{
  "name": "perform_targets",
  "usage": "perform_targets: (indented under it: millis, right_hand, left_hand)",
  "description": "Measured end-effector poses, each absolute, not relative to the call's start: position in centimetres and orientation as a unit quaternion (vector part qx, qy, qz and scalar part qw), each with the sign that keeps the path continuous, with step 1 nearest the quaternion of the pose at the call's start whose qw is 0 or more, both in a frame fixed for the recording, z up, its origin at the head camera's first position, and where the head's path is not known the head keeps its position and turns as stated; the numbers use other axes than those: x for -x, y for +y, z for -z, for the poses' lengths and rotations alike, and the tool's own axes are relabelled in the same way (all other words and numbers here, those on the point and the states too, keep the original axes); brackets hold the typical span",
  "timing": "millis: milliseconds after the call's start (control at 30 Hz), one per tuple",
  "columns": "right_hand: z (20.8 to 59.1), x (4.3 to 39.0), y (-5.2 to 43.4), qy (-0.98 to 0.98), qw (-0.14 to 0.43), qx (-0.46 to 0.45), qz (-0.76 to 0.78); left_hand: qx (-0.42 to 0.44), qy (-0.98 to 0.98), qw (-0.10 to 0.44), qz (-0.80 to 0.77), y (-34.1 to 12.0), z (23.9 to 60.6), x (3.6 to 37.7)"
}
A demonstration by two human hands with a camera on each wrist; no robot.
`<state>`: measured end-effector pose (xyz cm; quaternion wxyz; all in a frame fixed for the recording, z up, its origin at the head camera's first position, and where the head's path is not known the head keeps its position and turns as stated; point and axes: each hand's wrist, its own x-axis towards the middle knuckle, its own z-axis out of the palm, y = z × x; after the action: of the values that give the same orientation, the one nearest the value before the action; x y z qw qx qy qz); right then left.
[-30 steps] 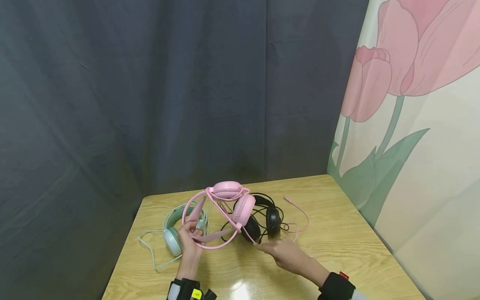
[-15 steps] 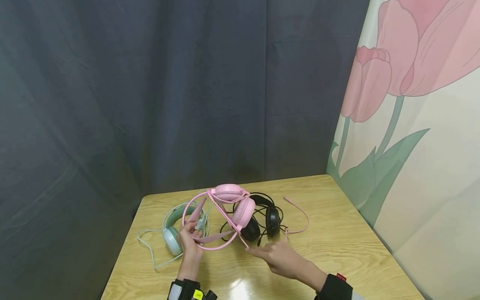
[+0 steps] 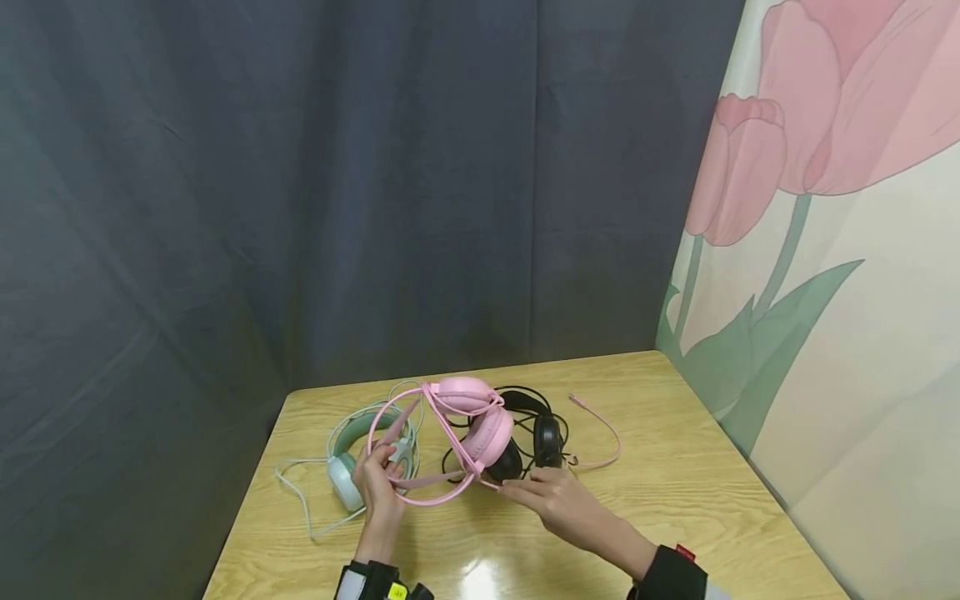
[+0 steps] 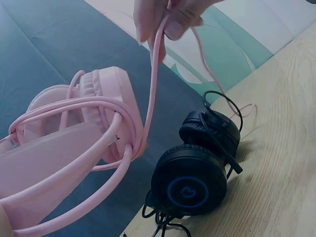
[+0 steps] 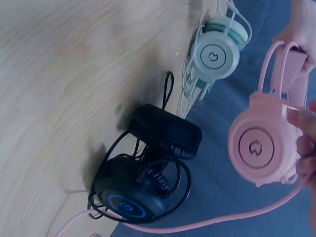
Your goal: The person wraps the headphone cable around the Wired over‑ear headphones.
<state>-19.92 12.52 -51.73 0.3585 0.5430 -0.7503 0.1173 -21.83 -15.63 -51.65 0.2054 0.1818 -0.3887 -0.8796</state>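
My left hand (image 3: 381, 468) grips the headband of the pink headphones (image 3: 471, 410) and holds them just above the table. Their pink cable (image 3: 600, 433) is looped several times round the band and ear cups. My right hand (image 3: 516, 492) pinches this cable close under the lower pink ear cup (image 5: 256, 148). In the left wrist view the right hand's fingertips (image 4: 170, 17) hold the cable taut above the pink headphones (image 4: 79, 123). The cable's free end trails right over the table past the black headphones (image 3: 542, 437).
Black headphones (image 4: 192, 182) with tangled black cord lie behind the pink pair. Mint-green headphones (image 3: 347, 479) with a pale cord lie at the left. The wooden table (image 3: 675, 500) is hemmed by a dark curtain behind and a tulip-printed wall on the right.
My right hand has drawn the pink cable left and up to the pink ear cup. The pink headphones have dropped slightly. The loose cable on the table is shorter.
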Motion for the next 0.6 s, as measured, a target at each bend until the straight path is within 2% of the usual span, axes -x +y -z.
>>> perform_targets:
  millis: [200,500,600]
  right_hand:
    - [51.2,20.5,13.1,-0.746,0.424,-0.501,-0.110]
    - [52.0,20.9,14.2,-0.769,0.401,-0.487,-0.105]
    - [52.0,21.2,14.5,-0.762,0.411,-0.488,-0.108]
  left_hand:
    - [-0.175,-0.397,0.200,0.879,-15.7,51.7,21.9]
    - [-0.162,-0.401,0.191,0.881,-15.7,51.7,21.6]
    - [-0.158,-0.407,0.194,0.879,-15.8,51.7,21.5]
